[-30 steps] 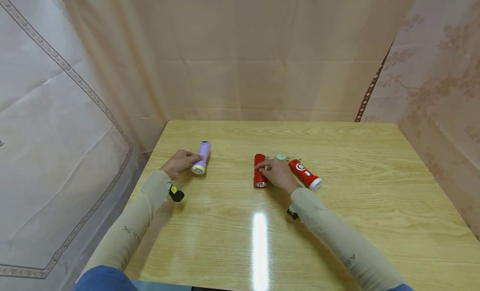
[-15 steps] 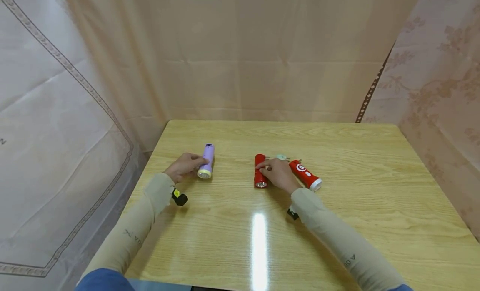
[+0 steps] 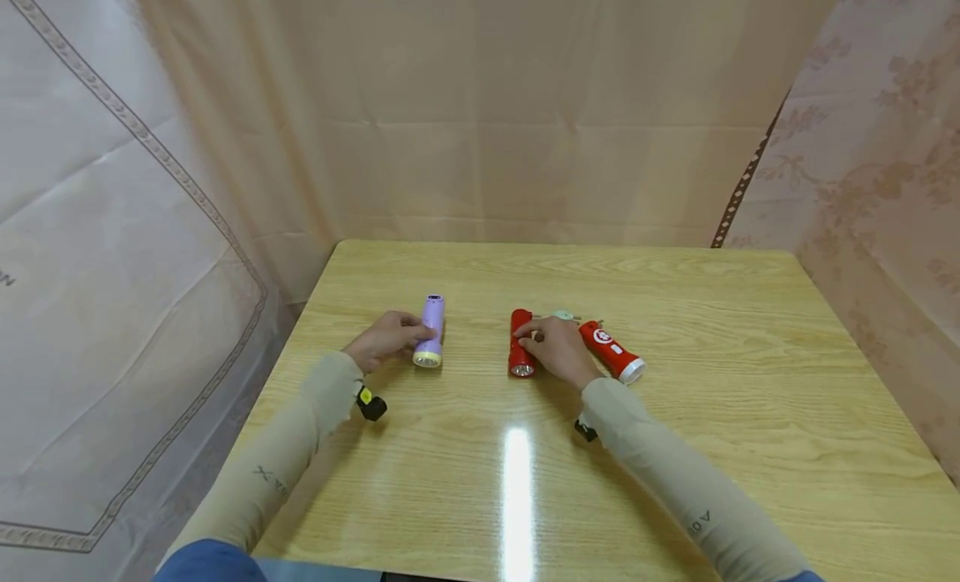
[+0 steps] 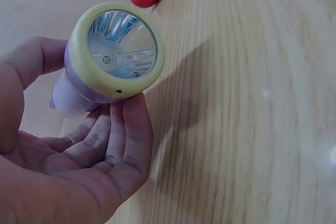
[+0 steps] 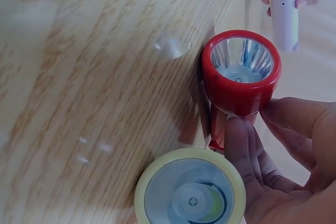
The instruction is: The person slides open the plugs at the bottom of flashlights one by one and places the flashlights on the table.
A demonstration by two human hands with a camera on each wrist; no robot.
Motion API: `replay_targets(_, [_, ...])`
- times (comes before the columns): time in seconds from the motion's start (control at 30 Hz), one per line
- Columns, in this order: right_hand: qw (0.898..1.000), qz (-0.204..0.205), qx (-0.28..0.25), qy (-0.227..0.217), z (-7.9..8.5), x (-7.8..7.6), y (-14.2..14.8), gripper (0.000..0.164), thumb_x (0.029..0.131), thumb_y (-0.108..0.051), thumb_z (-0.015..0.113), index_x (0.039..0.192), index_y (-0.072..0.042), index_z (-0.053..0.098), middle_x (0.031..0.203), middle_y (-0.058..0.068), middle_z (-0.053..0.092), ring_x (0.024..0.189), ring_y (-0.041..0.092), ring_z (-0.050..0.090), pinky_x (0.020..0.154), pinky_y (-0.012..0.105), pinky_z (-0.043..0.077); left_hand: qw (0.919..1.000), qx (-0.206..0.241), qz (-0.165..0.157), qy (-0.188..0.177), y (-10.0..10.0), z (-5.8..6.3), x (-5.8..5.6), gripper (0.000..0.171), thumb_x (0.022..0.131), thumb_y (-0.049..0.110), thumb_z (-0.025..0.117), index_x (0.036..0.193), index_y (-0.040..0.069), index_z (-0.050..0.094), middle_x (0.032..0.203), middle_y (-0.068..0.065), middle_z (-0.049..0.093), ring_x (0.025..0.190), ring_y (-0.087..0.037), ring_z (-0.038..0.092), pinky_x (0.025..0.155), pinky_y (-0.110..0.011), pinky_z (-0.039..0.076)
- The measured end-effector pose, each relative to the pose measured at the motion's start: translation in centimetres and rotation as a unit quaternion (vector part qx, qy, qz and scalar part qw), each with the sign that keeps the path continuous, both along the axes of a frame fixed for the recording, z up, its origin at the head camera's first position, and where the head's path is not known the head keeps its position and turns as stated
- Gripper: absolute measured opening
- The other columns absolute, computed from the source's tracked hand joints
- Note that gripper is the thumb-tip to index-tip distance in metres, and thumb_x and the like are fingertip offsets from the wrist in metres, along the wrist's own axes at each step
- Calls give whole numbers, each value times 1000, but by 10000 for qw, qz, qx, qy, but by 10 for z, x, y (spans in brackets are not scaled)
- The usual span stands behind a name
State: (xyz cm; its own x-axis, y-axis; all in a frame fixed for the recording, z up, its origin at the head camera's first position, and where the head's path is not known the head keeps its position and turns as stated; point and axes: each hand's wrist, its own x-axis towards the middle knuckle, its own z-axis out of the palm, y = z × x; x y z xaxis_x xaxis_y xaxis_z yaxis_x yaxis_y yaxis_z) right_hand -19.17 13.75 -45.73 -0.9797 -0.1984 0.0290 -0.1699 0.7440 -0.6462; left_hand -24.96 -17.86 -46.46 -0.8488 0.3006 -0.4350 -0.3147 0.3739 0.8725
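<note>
My left hand grips a purple flashlight with a pale yellow rim, its lens facing me. In the left wrist view, the thumb is on one side of the flashlight head and the fingers curl below it; a shadow falls on the wood beside it. To the right, my right hand pinches a red flashlight between thumb and fingers. Just past that hand a mint-green flashlight is mostly hidden. A cream-rimmed flashlight head sits close under the right fingers in the right wrist view.
A red flashlight with a white head lies slanted to the right of my right hand. All of this is on a light wooden table. Beige curtains hang behind the table, with patterned cloth at both sides.
My left hand has carried the purple flashlight rightward and a little toward me, nearer the red one. The right hand and the other flashlights stay where they were.
</note>
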Motion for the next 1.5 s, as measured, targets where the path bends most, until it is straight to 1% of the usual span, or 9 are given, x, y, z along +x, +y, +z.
replay_targets(0.1, [10000, -31, -20, 52, 0, 0, -1, 16, 98, -14, 73, 111, -12, 81, 137, 17, 64, 124, 31, 61, 89, 40, 51, 9999, 8, -106, 13, 5, 0, 3, 60, 98, 25, 72, 143, -5, 47, 137, -21, 56, 115, -29, 61, 92, -37, 56])
replay_targets(0.17, [9999, -42, -27, 91, -1, 0, -1, 15, 97, -14, 73, 110, -12, 81, 135, 17, 65, 127, 32, 60, 90, 41, 51, 9999, 58, -150, -12, 8, -1, 4, 61, 98, 25, 72, 144, -5, 46, 137, -21, 56, 116, -29, 61, 93, -37, 56])
replay_targets(0.3, [9999, -68, -48, 149, -2, 0, -2, 13, 97, -12, 73, 108, -10, 81, 131, 15, 68, 120, 30, 62, 90, 42, 52, 9998, 113, -162, -31, 14, -3, 6, 64, 97, 25, 73, 145, -6, 44, 137, -21, 56, 115, -29, 61, 91, -36, 55])
replay_targets(0.5, [9996, -29, -91, 272, -4, 0, -5, 11, 96, -10, 74, 105, -7, 80, 119, 10, 73, 105, 24, 66, 90, 42, 54, 9997, 226, -85, 4, 22, -4, 11, 59, 95, 21, 74, 139, -7, 47, 130, -22, 59, 108, -28, 64, 87, -35, 56])
replay_targets(0.73, [9990, -29, -90, 443, -7, 0, -8, 8, 94, -7, 75, 99, -7, 81, 104, 6, 76, 92, 21, 66, 83, 39, 55, 9988, 467, -82, 86, 29, -5, 14, 54, 94, 16, 74, 134, -8, 47, 125, -24, 62, 106, -30, 66, 89, -38, 58])
replay_targets(1.03, [9979, 21, 119, 643, -5, 3, -12, 10, 94, -1, 72, 97, -4, 80, 94, 8, 69, 88, 22, 60, 80, 38, 54, 9988, 483, -80, 61, 35, -2, 16, 54, 92, 18, 78, 132, -5, 50, 127, -23, 61, 109, -32, 66, 91, -41, 58])
replay_targets(1.27, [9942, 185, 194, 1038, -3, 7, -18, 7, 92, -1, 74, 96, -2, 80, 90, 9, 69, 84, 23, 61, 75, 38, 54, 9992, 396, -55, 23, 37, -2, 18, 57, 92, 22, 79, 134, -3, 50, 129, -21, 60, 110, -32, 66, 92, -42, 58])
replay_targets(1.4, [9941, 251, 85, 1052, -2, 7, -23, 8, 93, -5, 75, 98, -1, 80, 90, 8, 70, 84, 22, 62, 75, 37, 54, 9990, 439, -5, 11, 39, -2, 17, 57, 92, 21, 80, 133, -4, 50, 128, -22, 61, 109, -32, 66, 91, -41, 58])
replay_targets(1.5, [9944, 313, 120, 999, -2, 7, -28, 11, 95, -13, 76, 98, -3, 80, 88, 4, 70, 83, 19, 60, 76, 35, 52, 9991, 426, 14, -3, 40, -3, 17, 57, 91, 21, 80, 132, -4, 50, 126, -22, 61, 108, -32, 66, 90, -41, 58])
